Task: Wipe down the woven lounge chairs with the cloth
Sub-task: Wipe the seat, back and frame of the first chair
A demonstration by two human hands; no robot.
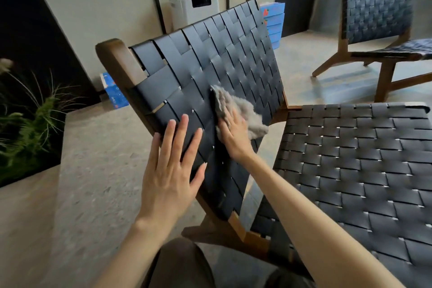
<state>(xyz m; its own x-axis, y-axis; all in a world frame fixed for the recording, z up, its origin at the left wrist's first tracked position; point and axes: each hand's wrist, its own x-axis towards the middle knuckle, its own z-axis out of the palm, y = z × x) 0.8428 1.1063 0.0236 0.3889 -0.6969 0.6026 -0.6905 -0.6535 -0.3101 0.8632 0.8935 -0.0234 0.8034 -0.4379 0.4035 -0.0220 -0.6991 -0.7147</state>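
Cloth [243, 110] against chair backrest [210, 61]

No lettering, brand or number can be read anywhere in the room: the stacked blue boxes [275, 23] at the far wall and the blue box [112, 91] on the left floor carry only blurred printed marks.

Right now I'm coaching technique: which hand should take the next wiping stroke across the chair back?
Right hand: it already presses the grey cloth on the woven backrest. Left hand lies flat and empty, bracing it.
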